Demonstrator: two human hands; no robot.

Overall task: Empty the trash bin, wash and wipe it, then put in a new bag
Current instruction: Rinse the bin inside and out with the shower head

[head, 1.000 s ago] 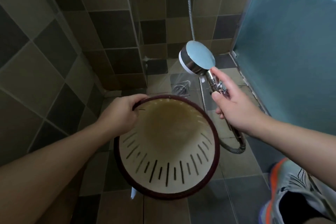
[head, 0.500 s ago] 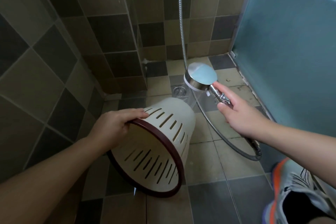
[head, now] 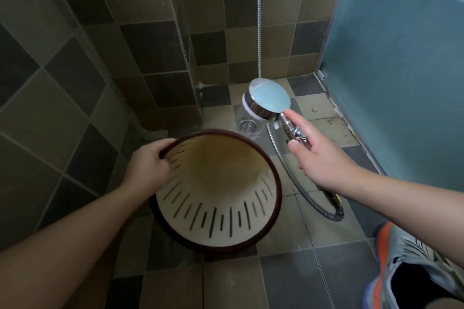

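Much of the round cream plastic trash bin with slotted walls and a dark red rim [head: 218,198] is hidden: only its inside shows, since the mouth is tipped up toward the camera, and its outer wall and base are out of sight behind the rim. Whether the bin touches the tiled shower floor [head: 283,276] cannot be told. The inside bottom is stained a dull yellow-brown, fading to clean cream toward the rim, and narrow dark slots run in a ring around the wall. No bag is in it.

The left hand [head: 150,167] grips the rim at its upper left, fingers curled over the edge into the bin. The right hand [head: 324,158] holds the handle of the chrome handheld shower head [head: 267,99], forefinger stretched along the handle toward the head; the other fingers are under the handle and hard to make out. The head sits just beyond the bin's far edge, its round back toward the camera, so the spray face is hidden. Faint streaks below it may be water, too blurred to be sure.

The ribbed metal hose [head: 288,173] loops under the right wrist, and a second length rises up the wall out of frame. A grey and orange sneaker [head: 401,258] is cut off at the lower right, beside the frosted glass door [head: 401,70].
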